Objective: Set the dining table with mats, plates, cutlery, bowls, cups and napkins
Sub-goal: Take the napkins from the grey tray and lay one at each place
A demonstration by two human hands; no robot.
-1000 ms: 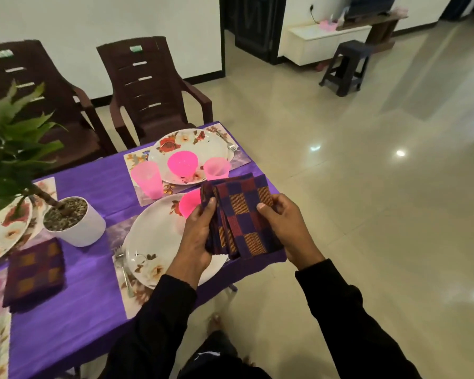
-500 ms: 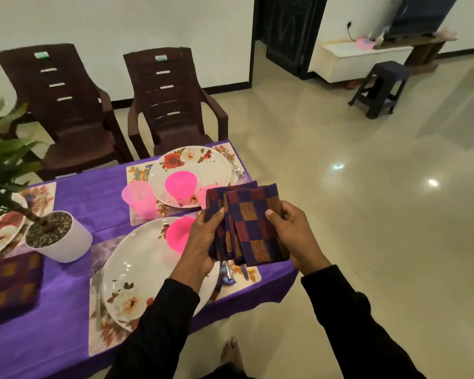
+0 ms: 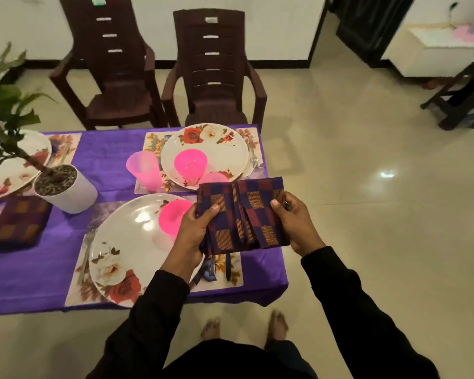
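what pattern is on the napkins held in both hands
A check of dark blue, maroon and gold-striped squares on the napkins, clearest in the head view.

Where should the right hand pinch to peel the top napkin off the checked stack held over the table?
Take the right-hand napkin by its free right edge, coming in from the right, thumb on top. It is fanned off the stack held in the left hand, so that edge is exposed; the right hand already pinches there.

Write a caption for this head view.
Both hands, left hand and right hand, hold folded checked napkins above the set purple table.
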